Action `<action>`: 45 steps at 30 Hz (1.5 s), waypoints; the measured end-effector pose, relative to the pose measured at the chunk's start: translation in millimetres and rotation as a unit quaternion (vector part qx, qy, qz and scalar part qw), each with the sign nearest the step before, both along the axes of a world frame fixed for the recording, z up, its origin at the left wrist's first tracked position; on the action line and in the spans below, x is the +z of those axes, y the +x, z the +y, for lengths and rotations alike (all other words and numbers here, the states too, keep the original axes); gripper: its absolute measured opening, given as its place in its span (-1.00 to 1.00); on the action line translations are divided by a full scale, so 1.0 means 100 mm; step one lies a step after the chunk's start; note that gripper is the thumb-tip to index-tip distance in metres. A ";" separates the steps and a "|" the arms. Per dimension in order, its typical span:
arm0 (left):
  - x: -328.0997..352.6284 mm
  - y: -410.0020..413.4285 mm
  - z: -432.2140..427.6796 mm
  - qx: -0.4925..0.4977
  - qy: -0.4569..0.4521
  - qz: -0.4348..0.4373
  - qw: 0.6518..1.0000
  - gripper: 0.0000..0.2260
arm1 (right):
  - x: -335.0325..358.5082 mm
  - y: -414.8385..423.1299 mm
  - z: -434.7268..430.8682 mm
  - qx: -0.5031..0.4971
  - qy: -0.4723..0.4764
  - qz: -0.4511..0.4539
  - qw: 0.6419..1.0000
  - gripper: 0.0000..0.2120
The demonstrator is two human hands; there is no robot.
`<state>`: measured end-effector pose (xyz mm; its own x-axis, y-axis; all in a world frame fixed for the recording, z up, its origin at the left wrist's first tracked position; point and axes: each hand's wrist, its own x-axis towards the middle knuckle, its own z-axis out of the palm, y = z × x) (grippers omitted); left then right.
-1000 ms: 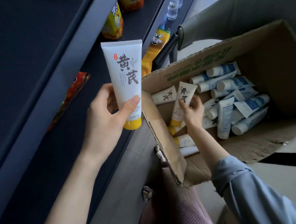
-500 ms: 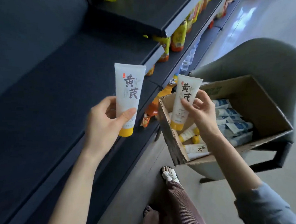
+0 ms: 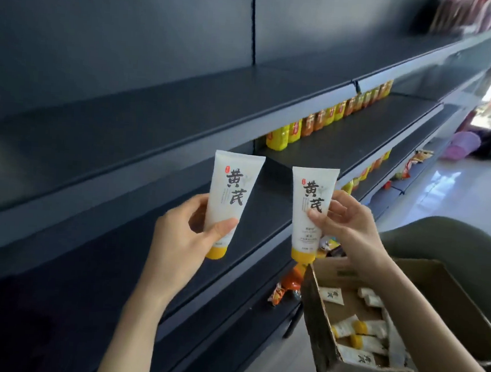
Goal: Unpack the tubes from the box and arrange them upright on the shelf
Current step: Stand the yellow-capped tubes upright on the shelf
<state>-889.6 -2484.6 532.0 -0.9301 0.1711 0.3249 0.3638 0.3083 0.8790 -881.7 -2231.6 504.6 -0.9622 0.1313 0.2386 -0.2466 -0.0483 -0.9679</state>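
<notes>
**Handling, hold and footing**

The left hand (image 3: 182,239) wraps thumb and fingers round the lower body of one white tube (image 3: 232,190), just above its yellow cap. The right hand (image 3: 349,225) pinches a second white tube (image 3: 309,207) at mid-body between thumb and fingertips. Both are in the air at centre frame, cap down and crimped end up, near the front edge of the dark shelf (image 3: 126,125) and touching nothing else. More tubes (image 3: 356,330) lie flat in the open cardboard box (image 3: 316,321) at lower right, in front of a grey-green chair back (image 3: 450,238).

These tubes look light and soft-walled, so a hard squeeze would likely dent them. The smooth skin may slip in a loose pinch, but they do not look fragile. The best hold is probably low on the body, where the shoulder above the cap is stiffest and the cap can be steered flat. The cap is narrower than the crimped top, so each tube will probably tip easily and knock its neighbours.

The shelf boards are matt, flat and deep, with a raised front lip. Yellow and orange bottles (image 3: 324,118) stand in a row on a board towards upper right. Snack packets (image 3: 283,287) lie on a lower board beside the box. Pale glossy floor and purple basins (image 3: 462,144) fill the right edge.
</notes>
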 end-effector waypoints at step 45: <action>1.30 1.14 -2.55 0.458 0.065 0.184 0.867 -0.64 | 1.61 -1.64 -4.72 0.262 0.092 0.117 0.953 -0.74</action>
<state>-775.2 -2739.9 661.7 -0.4859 -0.6448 0.5900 0.2816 0.5235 0.8041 -1045.4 -2703.9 665.4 -0.8018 -0.4184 0.4267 -0.4453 -0.0580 -0.8935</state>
